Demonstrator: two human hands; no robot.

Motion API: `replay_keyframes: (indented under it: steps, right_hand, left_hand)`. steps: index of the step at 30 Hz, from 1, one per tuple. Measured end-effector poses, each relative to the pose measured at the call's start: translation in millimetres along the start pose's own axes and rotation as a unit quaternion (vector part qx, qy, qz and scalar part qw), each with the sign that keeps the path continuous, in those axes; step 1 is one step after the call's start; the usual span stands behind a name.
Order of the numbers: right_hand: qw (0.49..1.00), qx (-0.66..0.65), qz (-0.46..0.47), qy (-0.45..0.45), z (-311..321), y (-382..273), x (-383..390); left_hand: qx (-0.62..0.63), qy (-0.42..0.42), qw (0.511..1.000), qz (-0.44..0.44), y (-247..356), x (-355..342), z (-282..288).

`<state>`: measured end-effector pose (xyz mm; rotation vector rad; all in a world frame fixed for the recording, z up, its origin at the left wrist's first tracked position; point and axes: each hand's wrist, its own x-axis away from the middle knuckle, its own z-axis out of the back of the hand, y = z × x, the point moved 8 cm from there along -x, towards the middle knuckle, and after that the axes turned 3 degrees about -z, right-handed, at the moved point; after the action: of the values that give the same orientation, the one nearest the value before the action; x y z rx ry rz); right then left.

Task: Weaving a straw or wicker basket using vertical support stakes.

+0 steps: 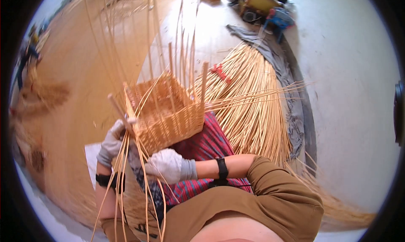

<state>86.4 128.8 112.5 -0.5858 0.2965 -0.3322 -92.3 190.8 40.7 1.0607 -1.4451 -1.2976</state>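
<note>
A half-woven wicker basket (173, 126) tilts over my lap, with thick corner posts and long thin upright rods rising from its rim. My left hand (112, 143), in a pale glove, is closed at the basket's near left corner, by a corner post (120, 111). Several loose willow rods (122, 170) hang down from that corner past my hands. Just below the basket's near wall, my right hand (163, 164), also gloved, is closed around a willow rod. Its fingertips are partly hidden. More rods (257, 95) stick out sideways from the right corner.
A red and blue striped cloth (217, 134) covers my lap. Beyond it lies a big fan of peeled rods (253, 115) on a grey sheet (295, 128). Bags and a blue stool (278, 22) stand far right. Another person (29, 56) is at the far left, near more rods (46, 90).
</note>
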Motion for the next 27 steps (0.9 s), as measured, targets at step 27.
replay_keyframes:
  steps: [27]
  right_hand:
    - [0.858, -0.317, -0.141, 0.378, 116, 100, -63]
  left_hand:
    - [-0.015, 0.304, 0.942, -0.142, -9, -6, -42]
